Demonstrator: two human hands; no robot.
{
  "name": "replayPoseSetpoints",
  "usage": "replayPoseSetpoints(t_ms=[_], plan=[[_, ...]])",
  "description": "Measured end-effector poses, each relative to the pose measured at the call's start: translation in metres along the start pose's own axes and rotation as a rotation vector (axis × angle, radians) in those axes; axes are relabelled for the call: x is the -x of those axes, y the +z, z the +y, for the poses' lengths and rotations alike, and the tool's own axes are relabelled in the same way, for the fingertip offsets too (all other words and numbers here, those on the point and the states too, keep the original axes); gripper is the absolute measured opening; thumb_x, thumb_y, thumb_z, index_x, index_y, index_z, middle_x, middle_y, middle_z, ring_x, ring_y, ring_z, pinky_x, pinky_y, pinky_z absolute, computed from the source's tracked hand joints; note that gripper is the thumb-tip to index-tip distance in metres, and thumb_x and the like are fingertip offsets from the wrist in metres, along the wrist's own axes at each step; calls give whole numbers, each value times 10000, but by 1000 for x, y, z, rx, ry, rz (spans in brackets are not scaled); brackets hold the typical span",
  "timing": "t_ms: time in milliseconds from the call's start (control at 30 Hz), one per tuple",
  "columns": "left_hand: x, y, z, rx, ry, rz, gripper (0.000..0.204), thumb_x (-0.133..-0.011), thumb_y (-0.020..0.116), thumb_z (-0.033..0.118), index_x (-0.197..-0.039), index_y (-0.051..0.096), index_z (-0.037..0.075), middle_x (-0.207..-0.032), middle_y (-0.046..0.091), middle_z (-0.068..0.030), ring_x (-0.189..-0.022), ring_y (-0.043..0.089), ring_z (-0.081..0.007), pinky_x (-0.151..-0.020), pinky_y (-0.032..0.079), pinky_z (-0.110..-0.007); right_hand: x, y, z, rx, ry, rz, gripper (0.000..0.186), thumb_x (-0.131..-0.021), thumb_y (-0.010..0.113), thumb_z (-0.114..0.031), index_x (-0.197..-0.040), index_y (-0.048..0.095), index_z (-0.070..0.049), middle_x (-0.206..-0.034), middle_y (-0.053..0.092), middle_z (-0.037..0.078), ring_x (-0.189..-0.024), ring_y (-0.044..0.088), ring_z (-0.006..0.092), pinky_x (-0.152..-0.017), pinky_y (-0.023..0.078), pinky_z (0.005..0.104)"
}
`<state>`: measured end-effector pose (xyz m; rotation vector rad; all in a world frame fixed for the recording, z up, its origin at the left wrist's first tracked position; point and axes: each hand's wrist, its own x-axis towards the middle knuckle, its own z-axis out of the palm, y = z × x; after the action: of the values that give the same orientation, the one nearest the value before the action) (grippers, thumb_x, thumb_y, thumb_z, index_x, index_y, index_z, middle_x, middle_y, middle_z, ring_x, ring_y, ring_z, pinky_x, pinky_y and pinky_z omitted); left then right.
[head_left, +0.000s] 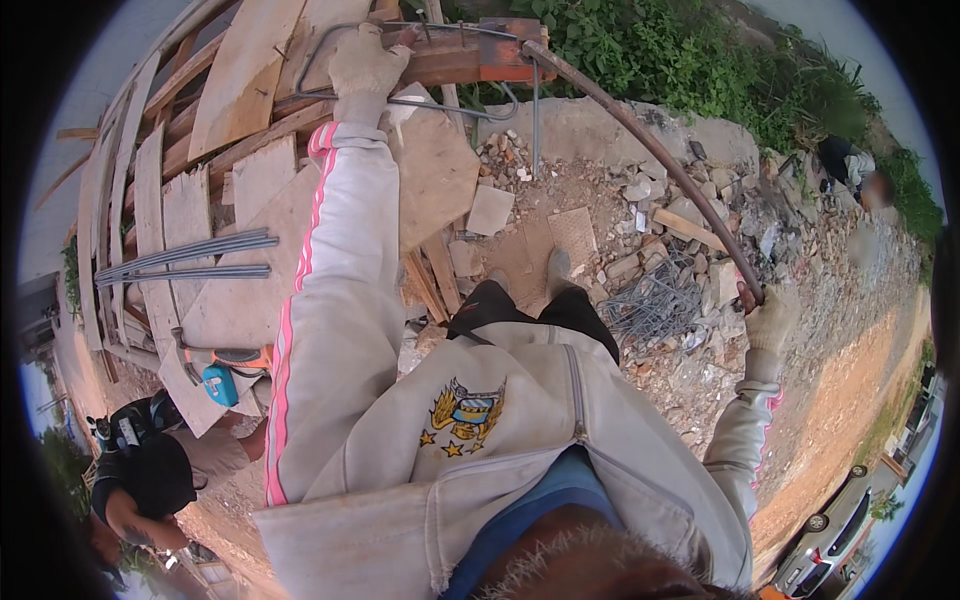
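At the top of the head view, my left hand (366, 64), in a pale work glove, is closed over a bent steel rod (318, 55) at the wooden beam (440, 68). The rod forms an open, roughly rectangular loop, and one straight leg hangs below the beam's reddish end. Upright pins stand on the beam. Out to the right, my gloved right hand (772, 318) grips the lower end of a long rusty pipe (655, 145). The pipe's far end meets the rod at the beam's reddish end; their exact contact is too small to tell.
Planks (245, 75) and straight steel rods (190, 255) lie left, near an orange-handled hammer (235, 356) and teal tape measure (220, 385). A heap of bent rods (655, 300) lies on rubble. One person (150, 465) is lower left, another (850, 165) far right. A car (825, 535) stands lower right.
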<state>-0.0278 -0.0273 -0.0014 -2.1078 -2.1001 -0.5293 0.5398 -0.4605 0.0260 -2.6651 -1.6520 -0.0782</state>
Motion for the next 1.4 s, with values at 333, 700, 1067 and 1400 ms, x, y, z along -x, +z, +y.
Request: replayPoseSetpoints(t_ms=[333, 700, 1067, 1400], plan=[[57, -2, 32, 301, 775, -49, 311, -856, 722, 365, -932, 675, 67, -923, 642, -172, -937, 636, -403, -822, 523, -509, 37, 8, -18, 10, 67, -12, 520, -938, 694, -545, -876, 667, -29, -751, 675, 236, -745, 674, 463, -637, 508, 512], [69, -6, 54, 410, 898, -360, 313, -903, 663, 385, -1077, 763, 146, -1020, 724, -166, -992, 673, -408, -855, 543, -516, 77, 38, -21, -18, 117, 2, 533, -955, 671, -566, -892, 667, -37, -737, 658, 236, -693, 643, 441, -622, 464, 502], [71, -18, 57, 339, 876, -392, 353, -916, 624, 396, -1102, 749, 124, -1041, 728, -180, -1018, 680, -414, -879, 543, -511, 131, 18, -83, 36, 252, -19, 608, -923, 646, -646, -923, 708, -42, -780, 694, 225, -795, 691, 451, -687, 519, 530], [84, -24, 57, 469, 643, -567, 359, -917, 614, 373, -1054, 751, 71, -1067, 722, -218, -1043, 672, -431, -917, 525, -515, 166, 18, -113, -2, 289, 15, 605, -940, 624, -645, -866, 697, -50, -782, 697, 218, -807, 697, 441, -697, 521, 530]])
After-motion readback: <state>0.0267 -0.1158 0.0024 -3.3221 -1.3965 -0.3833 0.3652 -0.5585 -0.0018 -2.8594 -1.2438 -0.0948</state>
